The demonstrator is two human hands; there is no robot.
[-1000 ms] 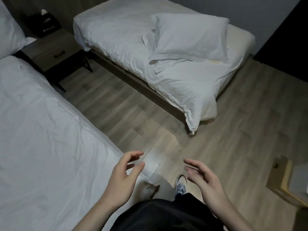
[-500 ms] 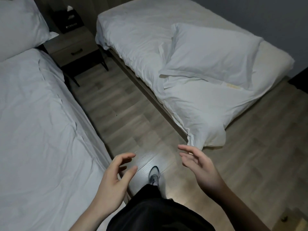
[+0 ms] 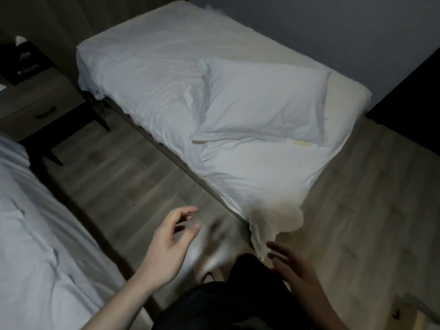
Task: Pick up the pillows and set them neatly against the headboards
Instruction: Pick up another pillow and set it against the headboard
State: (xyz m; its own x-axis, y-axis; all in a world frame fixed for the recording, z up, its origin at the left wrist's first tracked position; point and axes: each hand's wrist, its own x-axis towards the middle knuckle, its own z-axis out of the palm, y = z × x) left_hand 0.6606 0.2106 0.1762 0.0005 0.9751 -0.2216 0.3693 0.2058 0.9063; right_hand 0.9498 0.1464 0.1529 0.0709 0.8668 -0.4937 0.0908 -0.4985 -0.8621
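A white pillow [image 3: 262,103] lies flat on the foot half of the right bed [image 3: 147,67], well away from its head end at the far wall. My left hand [image 3: 166,244] hovers over the floor between the beds, fingers curled and apart, holding nothing. My right hand [image 3: 292,270] is low beside the hanging corner of the right bed's sheet [image 3: 266,225], fingers spread and empty. Both hands are well short of the pillow. The left bed [image 3: 35,234] fills the lower left; no pillow on it shows.
A wooden nightstand [image 3: 35,103] with a drawer stands between the beds at the far left, a dark tissue box [image 3: 21,65] on top. Wood-plank floor [image 3: 123,177] runs between the beds and to the right. My dark-trousered legs and a shoe [image 3: 209,277] are below.
The view has moved closer to the right bed, so the pillow looks larger. The pillow on the left bed has dropped out of sight. Both hands stay empty and have drifted toward the right bed.
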